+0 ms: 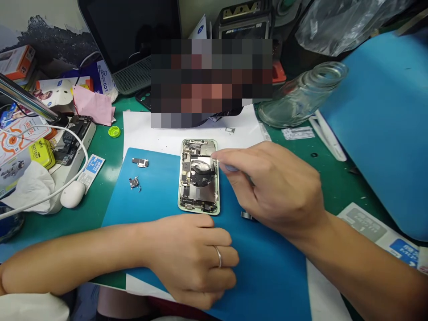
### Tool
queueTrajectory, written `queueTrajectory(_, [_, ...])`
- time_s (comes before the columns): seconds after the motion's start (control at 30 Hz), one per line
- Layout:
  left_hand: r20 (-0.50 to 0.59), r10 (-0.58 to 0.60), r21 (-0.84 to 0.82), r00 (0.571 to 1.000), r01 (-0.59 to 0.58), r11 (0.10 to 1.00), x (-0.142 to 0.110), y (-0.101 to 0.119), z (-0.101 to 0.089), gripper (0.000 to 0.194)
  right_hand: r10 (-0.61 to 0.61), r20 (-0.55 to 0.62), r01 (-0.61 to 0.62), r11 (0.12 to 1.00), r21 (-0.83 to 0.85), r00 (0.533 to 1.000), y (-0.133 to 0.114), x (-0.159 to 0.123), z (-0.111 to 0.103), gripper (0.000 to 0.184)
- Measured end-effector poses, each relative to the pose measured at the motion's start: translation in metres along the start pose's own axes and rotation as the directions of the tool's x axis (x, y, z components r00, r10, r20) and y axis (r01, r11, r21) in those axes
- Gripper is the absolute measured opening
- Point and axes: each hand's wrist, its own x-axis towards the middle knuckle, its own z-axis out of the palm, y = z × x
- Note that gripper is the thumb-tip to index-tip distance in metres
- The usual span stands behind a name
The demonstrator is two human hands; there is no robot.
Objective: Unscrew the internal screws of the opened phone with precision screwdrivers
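Note:
An opened phone (199, 196) with a pale green frame lies upright on the blue mat (147, 200), its inner boards, screws and a dark round patch exposed. My right hand (277, 187) comes in from the right, thumb and index finger pinched at the phone's upper right edge. Something bluish shows between these fingers; its kind I cannot make out. Just below the phone's bottom edge my left hand (197, 258), wearing a ring, rests closed in a fist on the mat, palm side hidden. Two small metal phone parts, one a bracket-like piece (140, 162), the other smaller (134, 182), lie left of the phone.
White paper (150, 129) lies behind the mat. A tilted glass jar (301, 96) and white tweezers (329, 138) are at the back right. A yellow-green cap (114, 131), white cable (83, 151) and boxes (20, 138) crowd the left. A dark ring-shaped piece (246, 216) sits by my right hand.

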Motion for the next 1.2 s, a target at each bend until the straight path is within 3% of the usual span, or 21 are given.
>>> queueTrajectory(0.13, [0.039, 0.052, -0.026, 0.998, -0.051, 0.998, 0.000, 0.000, -0.002, 0.029, -0.001, -0.033, 0.000, 1.000, -0.015, 0.999, 0.001, 0.000, 0.000, 0.032])
queueTrajectory(0.3, [0.248, 0.032, 0.055, 0.968, -0.047, 0.997, 0.001, 0.000, -0.015, 0.057, 0.034, -0.035, -0.034, 0.999, -0.014, 0.999, 0.003, -0.002, 0.002, 0.040])
queueTrajectory(0.5, [0.405, -0.064, 0.041, 0.912, 0.051, 0.998, 0.002, 0.003, -0.017, 0.077, 0.032, -0.110, -0.032, 0.999, 0.003, 0.993, 0.004, -0.003, 0.002, 0.045])
queueTrajectory(0.63, [0.449, -0.104, 0.022, 0.888, 0.105, 0.994, 0.000, 0.006, -0.014, 0.094, 0.146, -0.122, -0.136, 0.987, 0.084, 0.982, -0.003, -0.002, -0.004, 0.033])
queueTrajectory(0.73, [0.471, -0.113, 0.037, 0.875, 0.109, 0.993, 0.000, 0.007, -0.015, 0.092, 0.236, -0.091, -0.223, 0.965, 0.136, 0.967, -0.009, -0.002, -0.008, 0.025])
queueTrajectory(0.87, [0.486, -0.115, 0.084, 0.866, 0.085, 0.993, 0.000, 0.007, -0.019, 0.080, 0.285, -0.075, -0.266, 0.944, 0.196, 0.956, -0.011, -0.003, -0.008, 0.027])
queueTrajectory(1.2, [0.481, -0.103, 0.160, 0.871, 0.028, 0.987, 0.000, 0.006, -0.018, 0.070, 0.166, -0.120, -0.152, 0.982, 0.113, 0.979, -0.002, -0.006, 0.005, 0.045])
